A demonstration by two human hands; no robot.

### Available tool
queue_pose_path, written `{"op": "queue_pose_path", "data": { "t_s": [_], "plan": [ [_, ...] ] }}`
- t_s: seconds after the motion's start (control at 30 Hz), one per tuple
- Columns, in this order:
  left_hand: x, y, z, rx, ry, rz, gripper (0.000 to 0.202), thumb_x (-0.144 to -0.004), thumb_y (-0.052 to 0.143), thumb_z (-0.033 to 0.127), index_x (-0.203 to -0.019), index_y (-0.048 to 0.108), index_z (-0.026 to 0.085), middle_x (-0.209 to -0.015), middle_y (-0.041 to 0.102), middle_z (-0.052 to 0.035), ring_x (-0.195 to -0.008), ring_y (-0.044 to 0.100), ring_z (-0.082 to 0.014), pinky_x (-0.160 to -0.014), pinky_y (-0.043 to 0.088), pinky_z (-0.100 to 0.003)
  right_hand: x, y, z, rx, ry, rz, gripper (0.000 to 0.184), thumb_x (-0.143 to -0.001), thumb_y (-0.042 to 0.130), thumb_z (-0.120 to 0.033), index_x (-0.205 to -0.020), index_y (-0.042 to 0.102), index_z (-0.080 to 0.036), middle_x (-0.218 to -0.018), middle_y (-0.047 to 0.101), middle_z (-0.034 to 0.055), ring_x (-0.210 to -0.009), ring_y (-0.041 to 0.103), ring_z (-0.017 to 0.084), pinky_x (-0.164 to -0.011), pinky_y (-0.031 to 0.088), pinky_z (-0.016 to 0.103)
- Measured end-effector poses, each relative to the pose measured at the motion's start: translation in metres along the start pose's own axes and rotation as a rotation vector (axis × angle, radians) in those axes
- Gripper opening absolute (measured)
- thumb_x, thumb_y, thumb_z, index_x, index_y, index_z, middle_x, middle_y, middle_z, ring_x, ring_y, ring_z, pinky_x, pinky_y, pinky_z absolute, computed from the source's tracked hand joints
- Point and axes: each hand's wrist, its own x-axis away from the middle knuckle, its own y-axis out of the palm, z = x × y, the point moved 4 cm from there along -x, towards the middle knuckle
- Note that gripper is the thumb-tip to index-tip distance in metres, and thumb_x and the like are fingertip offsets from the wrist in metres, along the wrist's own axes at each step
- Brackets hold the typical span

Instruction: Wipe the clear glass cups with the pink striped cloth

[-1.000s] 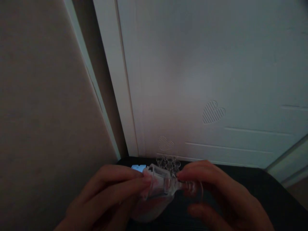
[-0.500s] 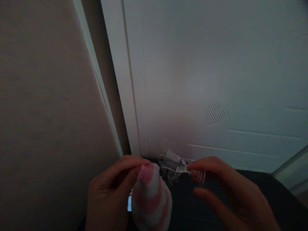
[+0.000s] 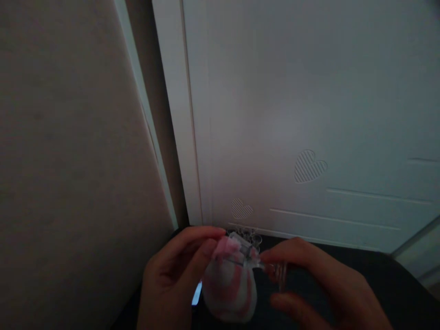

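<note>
A fluffy pink-and-white striped sock (image 3: 228, 293) hangs over the dark tabletop. My left hand (image 3: 178, 272) pinches it near its pink tip between thumb and fingers. From the right, my right hand (image 3: 319, 284) grips a clear plastic clip (image 3: 245, 250) by its ribbed end, with the thumb below and the index finger above. The clip's wide front end lies against the pink tip, right beside my left fingertips. Dim light and the clear plastic hide whether its jaws are around the fabric.
Several clear plastic pieces (image 3: 254, 238) lie at the back of the dark table (image 3: 347, 270). Behind it stands a white panel (image 3: 292, 101) with embossed hearts. A brownish wall (image 3: 75, 151) is on the left. Something with a lit screen (image 3: 197, 293) shows beside the sock.
My right hand has brought the clip down and left onto the sock's pink tip; before, they were apart. My left hand and the sock have shifted slightly right.
</note>
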Motion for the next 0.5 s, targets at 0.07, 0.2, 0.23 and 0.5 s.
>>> {"op": "queue_pose_path", "data": {
  "t_s": [0.07,0.2,0.23,0.5],
  "plan": [
    [0.001,0.001,-0.001,0.033,-0.029,0.005,0.009,-0.079,0.072,0.024,-0.086,0.074,0.029,-0.069,0.077,0.0047,-0.058,0.073,-0.0132,-0.044,0.053,-0.011,-0.001,0.0,-0.001,0.039,0.001,0.023,0.026,-0.078,0.072,-0.018,-0.102,0.067,-0.027,-0.081,0.073,-0.0024,-0.07,0.071,0.016,-0.063,0.057,0.019],
    [0.003,0.007,0.0,0.11,-0.096,-0.045,0.014,-0.076,0.075,0.023,-0.088,0.071,0.029,-0.071,0.077,0.0035,-0.065,0.075,-0.0154,-0.052,0.057,-0.013,-0.011,0.001,-0.007,0.131,0.016,0.133,0.018,-0.084,0.064,-0.029,-0.099,0.072,-0.026,-0.078,0.073,0.0025,-0.072,0.071,0.02,-0.062,0.059,0.024],
    [0.004,0.009,0.001,0.114,-0.115,-0.057,0.014,-0.075,0.076,0.023,-0.087,0.071,0.028,-0.072,0.078,0.0036,-0.068,0.075,-0.0148,-0.056,0.057,-0.013,-0.014,0.001,-0.008,0.151,0.013,0.157,0.018,-0.085,0.062,-0.031,-0.099,0.073,-0.026,-0.077,0.073,0.0029,-0.072,0.071,0.021,-0.062,0.059,0.025],
    [0.002,0.012,0.004,0.07,-0.211,-0.127,0.004,-0.079,0.073,0.027,-0.083,0.073,0.027,-0.082,0.078,0.0031,-0.074,0.073,-0.0147,-0.063,0.055,-0.016,-0.014,0.0,-0.007,0.213,-0.04,0.169,0.016,-0.087,0.059,-0.026,-0.098,0.071,-0.026,-0.081,0.074,0.0026,-0.073,0.072,0.019,-0.061,0.059,0.023]
  ]
}}
